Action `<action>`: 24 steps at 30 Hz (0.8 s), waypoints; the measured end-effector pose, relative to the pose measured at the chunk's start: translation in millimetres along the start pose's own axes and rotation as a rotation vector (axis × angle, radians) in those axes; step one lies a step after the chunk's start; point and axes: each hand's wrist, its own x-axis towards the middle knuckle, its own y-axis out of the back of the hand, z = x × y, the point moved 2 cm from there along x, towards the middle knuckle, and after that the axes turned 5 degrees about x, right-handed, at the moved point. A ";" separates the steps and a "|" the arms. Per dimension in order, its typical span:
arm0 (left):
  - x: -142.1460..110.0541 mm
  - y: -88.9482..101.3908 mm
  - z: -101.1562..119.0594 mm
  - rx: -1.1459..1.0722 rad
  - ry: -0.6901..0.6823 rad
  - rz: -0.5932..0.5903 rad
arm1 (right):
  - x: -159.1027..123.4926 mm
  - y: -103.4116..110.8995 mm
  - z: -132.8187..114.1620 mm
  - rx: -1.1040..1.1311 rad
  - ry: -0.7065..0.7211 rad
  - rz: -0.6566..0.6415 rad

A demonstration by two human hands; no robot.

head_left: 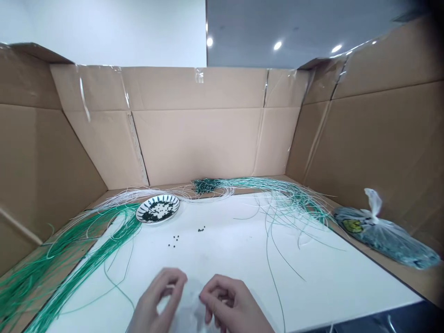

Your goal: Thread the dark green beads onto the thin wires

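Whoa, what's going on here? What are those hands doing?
A person's left hand and right hand are held close together above a white board, fingers pinched; anything they hold is too small to make out. Beyond them, a patterned plate holds dark beads, a few loose beads lie on the board, and bunches of green strands spread to the left.

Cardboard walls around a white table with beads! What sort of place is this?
It looks like an indoor craft spot, maybe for beading. Cardboard walls surround a white table holding green strands and a plate of dark beads, under ceiling lights.
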 end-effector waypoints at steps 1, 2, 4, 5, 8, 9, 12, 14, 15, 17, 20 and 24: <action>10.5 1.8 -5.7 0.083 0.046 0.005 | 1.9 2.9 2.8 -0.010 0.002 0.020; 22.2 3.3 -11.8 0.143 0.092 0.018 | 3.5 5.8 5.2 -0.020 0.004 0.044; 46.2 4.6 -24.4 0.316 0.189 0.070 | 6.2 10.3 9.1 -0.038 0.001 0.082; 57.4 4.0 -29.7 0.396 0.210 0.080 | 7.3 11.7 10.8 -0.048 -0.003 0.090; 82.0 0.2 -40.2 0.559 0.224 0.043 | 9.4 13.9 15.0 -0.068 -0.008 0.087; 86.7 -0.8 -41.9 0.590 0.221 0.030 | 9.7 14.3 16.1 -0.072 -0.005 0.084; 93.7 -1.6 -44.6 0.622 0.196 0.008 | 9.0 16.1 17.7 -0.081 0.012 0.084; 96.4 -0.8 -47.2 0.602 0.162 -0.013 | 7.7 17.4 17.7 -0.086 0.020 0.085; 97.9 -0.2 -49.5 0.582 0.142 -0.030 | 6.9 18.1 17.5 -0.089 0.021 0.085; 101.7 1.6 -56.0 0.541 0.099 -0.067 | 5.3 19.5 16.9 -0.092 0.015 0.083; 109.7 5.0 -68.4 0.497 0.043 -0.099 | 3.0 21.1 15.5 -0.095 0.011 0.075; 122.8 4.9 -77.8 0.466 -0.062 -0.094 | 2.0 22.0 15.0 -0.100 0.024 0.061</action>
